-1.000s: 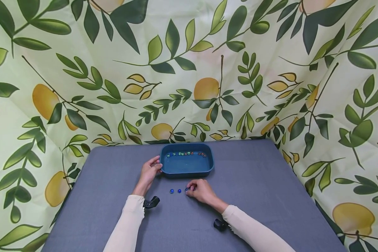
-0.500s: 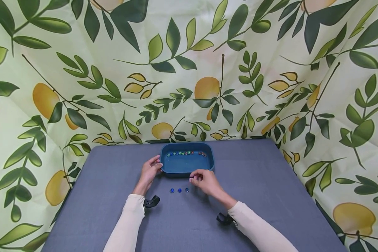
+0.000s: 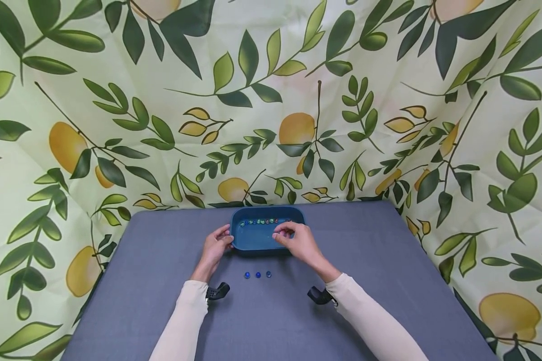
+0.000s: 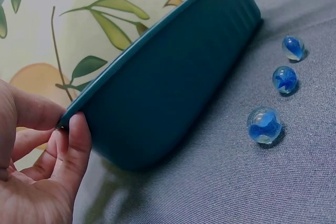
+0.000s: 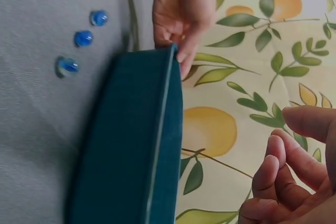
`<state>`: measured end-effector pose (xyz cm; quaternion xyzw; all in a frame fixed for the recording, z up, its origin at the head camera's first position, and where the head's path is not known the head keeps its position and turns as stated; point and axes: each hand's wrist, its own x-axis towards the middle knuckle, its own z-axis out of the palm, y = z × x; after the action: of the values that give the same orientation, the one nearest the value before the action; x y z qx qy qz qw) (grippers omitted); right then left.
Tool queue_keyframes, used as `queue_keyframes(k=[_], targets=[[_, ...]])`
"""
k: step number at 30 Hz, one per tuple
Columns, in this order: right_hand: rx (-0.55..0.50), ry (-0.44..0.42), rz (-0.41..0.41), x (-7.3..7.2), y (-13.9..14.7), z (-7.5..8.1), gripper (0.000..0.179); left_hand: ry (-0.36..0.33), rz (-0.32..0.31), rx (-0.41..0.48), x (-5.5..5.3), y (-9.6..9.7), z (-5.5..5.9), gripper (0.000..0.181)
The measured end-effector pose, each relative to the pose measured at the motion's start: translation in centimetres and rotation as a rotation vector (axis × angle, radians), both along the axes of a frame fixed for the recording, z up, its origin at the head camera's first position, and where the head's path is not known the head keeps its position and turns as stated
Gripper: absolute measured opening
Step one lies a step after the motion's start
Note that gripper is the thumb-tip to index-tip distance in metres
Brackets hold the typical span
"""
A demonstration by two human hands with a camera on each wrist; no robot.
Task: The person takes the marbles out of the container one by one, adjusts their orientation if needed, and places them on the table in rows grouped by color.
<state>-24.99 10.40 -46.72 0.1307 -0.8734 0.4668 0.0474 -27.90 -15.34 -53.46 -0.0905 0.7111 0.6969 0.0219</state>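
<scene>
My left hand point(image 3: 214, 248) pinches the rim at the left end of a dark teal tray point(image 3: 254, 237). Close up in the left wrist view, thumb and fingers grip the edge of the same tray point(image 4: 163, 82). A row of small coloured marbles point(image 3: 259, 221) lies along the tray's far side. My right hand point(image 3: 301, 244) hovers over the tray's right half, hiding part of that row. Its fingers are loosely bent, and in the right wrist view a gap shows between thumb and fingertips point(image 5: 276, 148) with nothing in it. Three blue-and-clear marbles point(image 3: 258, 275) sit lined up in front of the tray.
A grey cloth covers the table point(image 3: 162, 301). Behind it and at both sides hangs a leaf-and-fruit patterned curtain point(image 3: 361, 150). Black wrist cameras point(image 3: 320, 295) are worn on both arms.
My right hand has let go of the third marble at the right end of the row on the table and moved forward and up over the tray. The left hand stays at the rim.
</scene>
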Motion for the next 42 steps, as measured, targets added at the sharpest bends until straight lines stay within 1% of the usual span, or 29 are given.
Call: queue_keyframes(k=[6,14,23,29,33,38,42], targets=[[-0.016,0.018,-0.011,-1.0,-0.3,0.7,0.009,-0.004,0.003,-0.005,0.0,0.0,-0.3,0.049],[-0.033,0.033,-0.01,-2.5,-1.0,1.8,0.013,-0.004,0.014,0.009,0.0,0.0,-0.2,0.048],[-0.035,0.033,0.024,-4.5,-2.1,2.1,0.021,-0.003,0.009,0.016,0.0,0.1,-0.5,0.048],[-0.047,0.027,0.032,-5.8,-2.8,1.7,0.029,0.002,0.01,0.012,-0.1,0.0,-0.6,0.049],[-0.049,0.01,0.023,-6.6,-3.3,1.1,0.026,0.004,0.015,0.017,0.0,0.0,-0.5,0.048],[-0.036,-0.018,0.015,-7.7,-3.9,0.0,0.027,0.003,0.016,0.015,0.0,0.1,-0.5,0.048],[0.009,-0.035,0.021,-8.5,-4.4,-0.7,0.031,-0.001,0.014,0.008,-0.1,0.0,-0.6,0.048]])
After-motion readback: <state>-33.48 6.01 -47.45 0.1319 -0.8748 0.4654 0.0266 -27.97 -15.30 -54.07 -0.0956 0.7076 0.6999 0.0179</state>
